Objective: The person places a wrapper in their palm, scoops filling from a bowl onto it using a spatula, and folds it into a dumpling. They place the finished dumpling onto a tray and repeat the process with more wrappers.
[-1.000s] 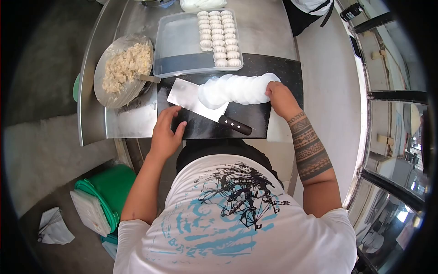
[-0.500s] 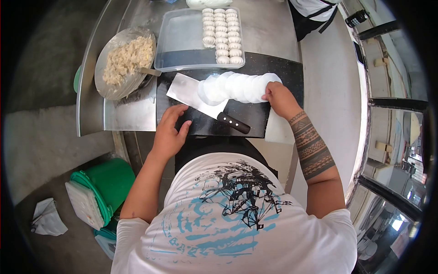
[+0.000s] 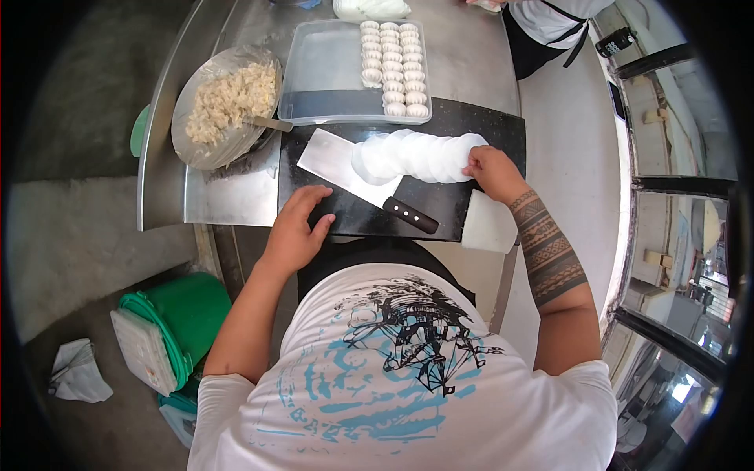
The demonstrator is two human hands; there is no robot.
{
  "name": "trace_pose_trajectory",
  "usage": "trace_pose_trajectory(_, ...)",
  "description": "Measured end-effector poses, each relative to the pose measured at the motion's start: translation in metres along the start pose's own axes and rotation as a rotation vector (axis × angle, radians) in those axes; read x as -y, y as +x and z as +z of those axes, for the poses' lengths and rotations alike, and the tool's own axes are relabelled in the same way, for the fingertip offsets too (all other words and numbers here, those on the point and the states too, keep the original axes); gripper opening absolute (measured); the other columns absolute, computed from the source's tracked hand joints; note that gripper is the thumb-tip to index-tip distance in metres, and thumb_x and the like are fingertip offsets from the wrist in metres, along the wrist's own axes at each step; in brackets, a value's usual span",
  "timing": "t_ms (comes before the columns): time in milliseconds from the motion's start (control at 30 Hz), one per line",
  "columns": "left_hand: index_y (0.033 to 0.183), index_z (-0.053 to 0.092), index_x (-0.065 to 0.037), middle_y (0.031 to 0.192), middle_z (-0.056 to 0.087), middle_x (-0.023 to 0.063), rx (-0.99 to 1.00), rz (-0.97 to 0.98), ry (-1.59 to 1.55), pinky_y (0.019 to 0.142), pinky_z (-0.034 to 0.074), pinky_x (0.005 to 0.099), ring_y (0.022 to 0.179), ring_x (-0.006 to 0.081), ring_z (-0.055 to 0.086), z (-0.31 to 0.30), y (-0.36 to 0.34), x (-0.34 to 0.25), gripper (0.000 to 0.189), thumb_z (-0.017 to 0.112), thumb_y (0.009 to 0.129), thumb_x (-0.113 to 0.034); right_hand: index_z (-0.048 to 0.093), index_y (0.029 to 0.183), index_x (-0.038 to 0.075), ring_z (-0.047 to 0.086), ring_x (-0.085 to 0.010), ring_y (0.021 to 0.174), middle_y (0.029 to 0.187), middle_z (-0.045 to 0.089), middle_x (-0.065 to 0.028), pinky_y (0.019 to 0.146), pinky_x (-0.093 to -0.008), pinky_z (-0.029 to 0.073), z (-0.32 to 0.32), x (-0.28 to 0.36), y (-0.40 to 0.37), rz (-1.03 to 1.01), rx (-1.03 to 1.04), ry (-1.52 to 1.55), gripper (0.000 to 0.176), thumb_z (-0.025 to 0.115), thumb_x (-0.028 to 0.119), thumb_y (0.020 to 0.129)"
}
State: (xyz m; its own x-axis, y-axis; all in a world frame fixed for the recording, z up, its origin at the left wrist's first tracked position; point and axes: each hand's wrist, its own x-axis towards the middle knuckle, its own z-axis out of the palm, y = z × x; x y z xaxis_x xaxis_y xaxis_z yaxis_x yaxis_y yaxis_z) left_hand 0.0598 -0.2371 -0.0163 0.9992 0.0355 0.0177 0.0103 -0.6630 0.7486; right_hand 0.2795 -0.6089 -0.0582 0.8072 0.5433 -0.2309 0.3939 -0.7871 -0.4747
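Observation:
A row of overlapping thin white round dumpling wrappers lies on the black board. My right hand pinches the edge of the wrapper at the row's right end. The row's left end rests over the blade of a cleaver, whose black handle points down and right. My left hand lies at the board's left front edge, thumb and fingers apart and holding nothing, just below the blade.
Behind the board, a clear plastic tray holds rows of pleated dumplings. To the left, a plastic-covered bowl contains pale filling. A white block sits by the right front corner. Another person stands at upper right.
The whole view has shifted slightly, so the table's things sit a little farther right. My right hand stays at the row's right end; my left hand has barely moved.

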Motion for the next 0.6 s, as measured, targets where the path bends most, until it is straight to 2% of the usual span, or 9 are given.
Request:
trace_pose_trajectory(33,0.131,0.064,-0.004,0.127,0.066,0.0131,-0.006,0.016,0.008,0.097,0.053,0.0371,0.108,0.0280,0.065,-0.002,0.000,0.003,0.045,0.076,0.088,-0.002,0.063,0.091,0.003,0.066,-0.0391,0.089,0.097,0.068,-0.0176,0.078,-0.0473,0.052,-0.005,0.001,0.000,0.004,0.002,-0.014,0.019,0.076,0.016,0.089)
trace_pose_trajectory(133,0.131,0.064,-0.004,0.128,0.066,0.0132,-0.012,0.021,-0.001,0.097,0.053,0.0371,0.108,0.0280,0.065,-0.014,0.000,0.009,0.044,0.076,0.088,-0.002,0.064,0.099,0.003,0.068,-0.0384,0.093,0.097,0.070,-0.0180,0.081,-0.0466,0.054,-0.015,0.005,0.002,0.031,-0.224,-0.144,0.013,0.071,0.010,0.092)
trace_pose_trajectory(233,0.131,0.064,-0.005,0.129,0.065,0.0147,0.003,0.018,-0.008,0.097,0.054,0.0385,0.109,0.0313,0.067,-0.026,0.001,0.019,0.043,0.076,0.089,-0.005,0.064,0.109,0.003,0.070,-0.0387,0.094,0.098,0.071,-0.0189,0.082,-0.0463,0.055,-0.021,-0.011,0.014,0.044,-0.479,0.083,0.015,0.065,0.005,0.094)
trace_pose_trajectory(267,0.131,0.063,-0.006,0.130,0.064,0.0155,0.010,0.020,-0.009,0.096,0.055,0.0392,0.110,0.0330,0.067,-0.030,0.001,0.023,0.043,0.076,0.090,-0.006,0.062,0.118,0.004,0.071,-0.0391,0.092,0.099,0.072,-0.0196,0.083,-0.0463,0.056,-0.027,-0.018,0.016,0.080,-0.473,0.125,0.022,0.060,0.003,0.097)
trace_pose_trajectory(367,0.129,0.065,-0.005,0.128,0.065,0.0155,0.020,0.007,-0.057,0.096,0.055,0.0389,0.110,0.0320,0.067,-0.045,0.005,0.028,0.041,0.076,0.089,-0.006,0.062,0.122,0.004,0.072,-0.0262,0.085,0.098,0.072,-0.0139,0.075,-0.0373,0.058,-0.051,-0.029,0.018,0.250,-0.493,0.271,0.023,0.059,0.005,0.099)
trace_pose_trajectory(400,0.128,0.066,-0.004,0.128,0.066,0.0154,0.012,0.009,-0.109,0.096,0.055,0.0387,0.110,0.0318,0.067,-0.047,0.006,0.032,0.040,0.077,0.089,-0.006,0.062,0.123,0.004,0.071,-0.0203,0.083,0.097,0.072,-0.0108,0.072,-0.0331,0.058,-0.066,-0.015,0.014,0.299,-0.508,0.384,0.023,0.059,0.006,0.100)
trace_pose_trajectory(467,0.126,0.067,-0.004,0.126,0.067,0.0152,-0.014,0.008,-0.205,0.096,0.055,0.0385,0.110,0.0314,0.067,-0.047,0.009,0.041,0.039,0.077,0.089,-0.007,0.062,0.124,0.003,0.068,-0.0121,0.085,0.101,0.071,-0.0046,0.068,-0.0267,0.058,-0.084,0.019,0.003,0.263,-0.532,0.602,0.025,0.061,0.007,0.100)
trace_pose_trajectory(533,0.128,0.067,-0.004,0.127,0.068,0.0151,-0.065,0.054,-0.310,0.098,0.054,0.0370,0.114,0.0289,0.067,-0.043,0.014,0.047,0.040,0.078,0.090,-0.011,0.061,0.125,0.002,0.067,-0.0119,0.086,0.104,0.069,-0.0037,0.067,-0.0272,0.059,-0.091,0.081,-0.005,0.277,-0.560,0.752,0.027,0.062,0.008,0.099)
trace_pose_trajectory(600,0.137,0.063,-0.005,0.132,0.067,0.0141,-0.053,0.015,-0.550,0.103,0.051,0.0370,0.120,0.0278,0.065,-0.040,0.017,0.042,0.045,0.076,0.095,-0.015,0.061,0.127,0.003,0.065,-0.0117,0.088,0.104,0.066,-0.0033,0.066,-0.0281,0.060,-0.064,0.137,-0.003,0.245,-0.525,0.951,0.028,0.063,0.009,0.099)
